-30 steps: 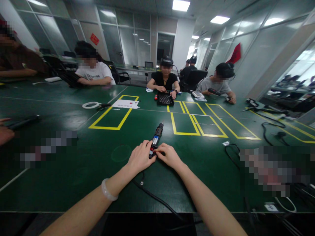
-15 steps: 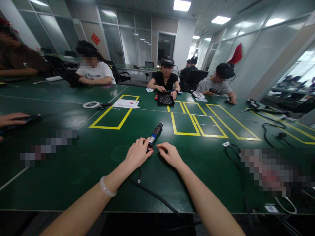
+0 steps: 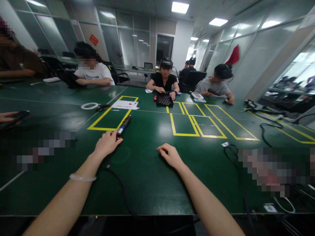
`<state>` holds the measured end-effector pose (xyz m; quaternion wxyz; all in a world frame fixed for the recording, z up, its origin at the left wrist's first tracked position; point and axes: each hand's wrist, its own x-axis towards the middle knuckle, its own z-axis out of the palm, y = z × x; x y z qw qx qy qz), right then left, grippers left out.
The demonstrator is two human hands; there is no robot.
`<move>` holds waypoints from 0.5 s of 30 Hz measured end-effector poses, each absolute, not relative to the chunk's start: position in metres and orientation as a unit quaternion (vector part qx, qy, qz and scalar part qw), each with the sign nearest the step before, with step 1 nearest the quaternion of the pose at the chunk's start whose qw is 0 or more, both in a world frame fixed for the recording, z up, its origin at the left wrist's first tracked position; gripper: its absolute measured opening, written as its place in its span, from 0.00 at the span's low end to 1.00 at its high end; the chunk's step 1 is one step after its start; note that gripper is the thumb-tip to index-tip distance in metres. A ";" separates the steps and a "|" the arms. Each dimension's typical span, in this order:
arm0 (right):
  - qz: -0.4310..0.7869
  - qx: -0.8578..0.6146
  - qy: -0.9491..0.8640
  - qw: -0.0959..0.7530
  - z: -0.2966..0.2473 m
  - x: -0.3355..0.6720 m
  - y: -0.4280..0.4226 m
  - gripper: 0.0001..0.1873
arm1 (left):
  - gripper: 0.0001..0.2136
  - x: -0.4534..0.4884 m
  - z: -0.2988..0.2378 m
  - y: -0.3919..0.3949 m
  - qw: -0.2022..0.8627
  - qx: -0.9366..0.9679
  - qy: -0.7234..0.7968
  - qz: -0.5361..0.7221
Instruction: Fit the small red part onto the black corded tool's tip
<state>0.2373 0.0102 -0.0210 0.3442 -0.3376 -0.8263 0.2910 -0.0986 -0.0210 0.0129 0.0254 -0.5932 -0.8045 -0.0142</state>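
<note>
My left hand (image 3: 106,144) is closed around the rear end of a slim black and blue electric screwdriver (image 3: 124,126). The tool lies over the green tabletop (image 3: 142,183) with its tip pointing away and slightly right, close to a yellow tape outline (image 3: 105,128). A black cord (image 3: 121,190) runs from below my left wrist to the table's front edge. To the right, my right hand (image 3: 171,155) rests by the tabletop with loosely bent fingers, a gap between thumb and forefinger, and nothing in it.
A white paper sheet (image 3: 125,104) and a coiled white cable (image 3: 90,106) lie beyond my left hand. Across the table a person handles a black tray (image 3: 164,99). More yellow outlines (image 3: 185,134) mark the right. Black cables (image 3: 265,129) lie at far right.
My left hand has moved left and slightly away, carrying the screwdriver from beside my right hand toward the left tape outline. The cord shifted left with it. My right hand stays in place.
</note>
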 end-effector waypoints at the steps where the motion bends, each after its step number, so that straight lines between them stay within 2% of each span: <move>1: 0.292 -0.338 -0.826 0.343 -0.021 0.237 0.010 0.10 | 0.30 -0.108 0.013 -0.021 0.023 -0.582 -0.813 -0.013; 9: 0.296 -0.340 -0.824 0.344 -0.021 0.237 0.010 0.10 | 0.30 -0.151 0.022 -0.034 0.034 -0.496 -0.867 0.003; 15: 0.292 -0.338 -0.827 0.342 -0.022 0.237 0.010 0.10 | 0.23 -0.139 0.025 -0.043 0.092 -0.516 -0.851 -0.035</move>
